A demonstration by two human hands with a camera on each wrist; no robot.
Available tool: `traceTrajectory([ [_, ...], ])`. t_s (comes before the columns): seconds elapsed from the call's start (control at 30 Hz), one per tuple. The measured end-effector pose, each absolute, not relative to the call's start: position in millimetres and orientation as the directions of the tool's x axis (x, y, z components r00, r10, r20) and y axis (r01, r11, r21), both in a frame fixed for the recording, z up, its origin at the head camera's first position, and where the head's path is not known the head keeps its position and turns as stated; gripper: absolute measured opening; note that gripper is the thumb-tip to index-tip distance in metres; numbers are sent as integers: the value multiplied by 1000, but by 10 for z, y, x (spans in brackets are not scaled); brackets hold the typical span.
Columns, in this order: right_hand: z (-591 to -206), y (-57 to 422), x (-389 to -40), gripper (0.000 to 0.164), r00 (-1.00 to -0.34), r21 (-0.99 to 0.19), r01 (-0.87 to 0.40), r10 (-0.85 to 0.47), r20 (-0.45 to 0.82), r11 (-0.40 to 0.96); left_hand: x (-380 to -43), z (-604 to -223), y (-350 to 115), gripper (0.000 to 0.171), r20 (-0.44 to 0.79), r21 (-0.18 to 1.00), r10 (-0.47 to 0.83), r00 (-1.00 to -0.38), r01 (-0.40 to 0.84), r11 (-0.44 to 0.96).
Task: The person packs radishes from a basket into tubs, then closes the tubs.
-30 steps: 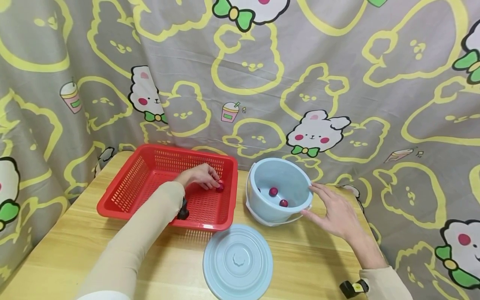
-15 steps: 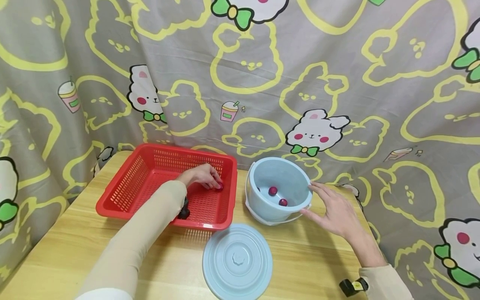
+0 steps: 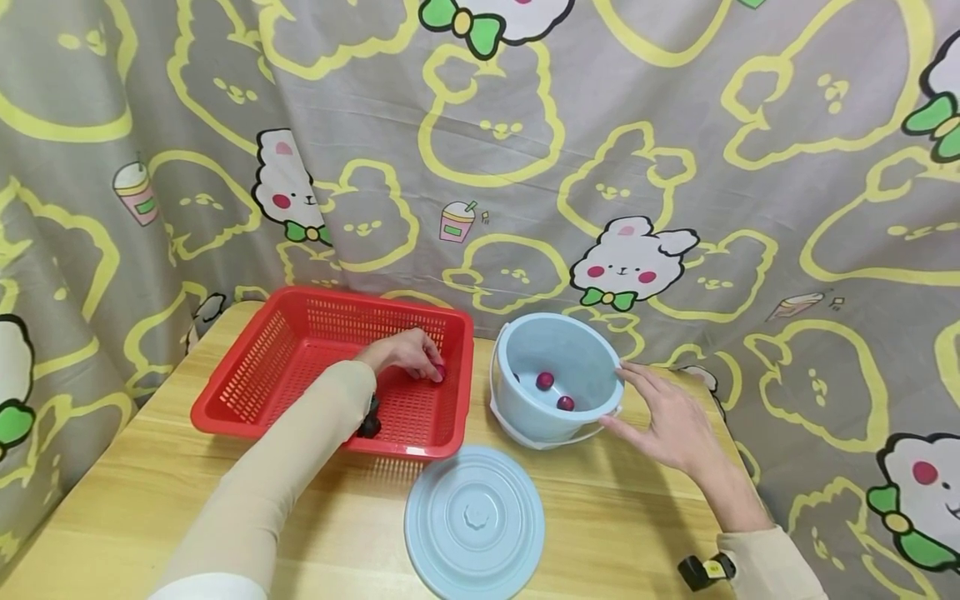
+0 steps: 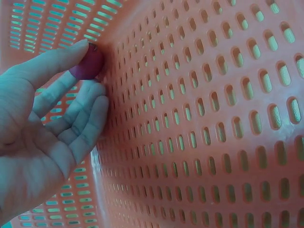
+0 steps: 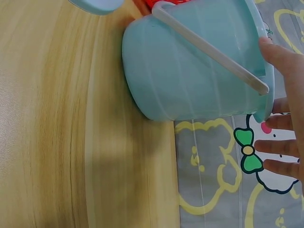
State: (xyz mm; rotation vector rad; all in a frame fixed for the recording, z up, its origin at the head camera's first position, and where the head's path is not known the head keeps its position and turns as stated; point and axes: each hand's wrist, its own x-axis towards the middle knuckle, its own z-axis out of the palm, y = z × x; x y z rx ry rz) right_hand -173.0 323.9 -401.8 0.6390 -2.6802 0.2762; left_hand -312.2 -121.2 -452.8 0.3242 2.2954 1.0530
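Note:
Inside the red plastic basket (image 3: 330,329), my left hand (image 3: 405,350) is at the right-hand wall. It pinches a small dark-red plum (image 4: 90,64) between thumb and finger, close to the slotted wall in the left wrist view; the other fingers curve loosely below. A light blue bucket (image 3: 551,421) stands to the right of the basket, tilted a little in the head view. Inside lie a plum (image 3: 545,381) and another plum (image 3: 566,403); a dark sliver at the left is mostly hidden. With fairly straight, spread fingers, my right hand (image 3: 671,421) touches the bucket's right rim.
A round light blue lid (image 3: 476,521) lies on the wooden table (image 3: 615,517) in front of the basket and bucket. The bucket's white handle (image 5: 209,50) hangs down its side. A patterned grey curtain (image 3: 495,208) closes off the table's back and sides.
The left fingers have drawn in around the plum, which shows less between them than before. My right hand stays at the bucket rim. The whole view has shifted very slightly.

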Motion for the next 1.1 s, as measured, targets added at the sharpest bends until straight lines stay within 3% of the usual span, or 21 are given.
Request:
traceTrajectory([
  [0.53, -3917, 3241, -1758, 79, -822, -52, -480, -428, 376, 876, -3117, -4290, -1438, 34, -325, 796, 397, -858, -21, 605],
  [1.1, -3858, 3223, -1749, 78, -838, -48, -464, -421, 346, 885, -2984, -3961, -1563, 39, -215, 881, 417, -883, 9, 474],
])
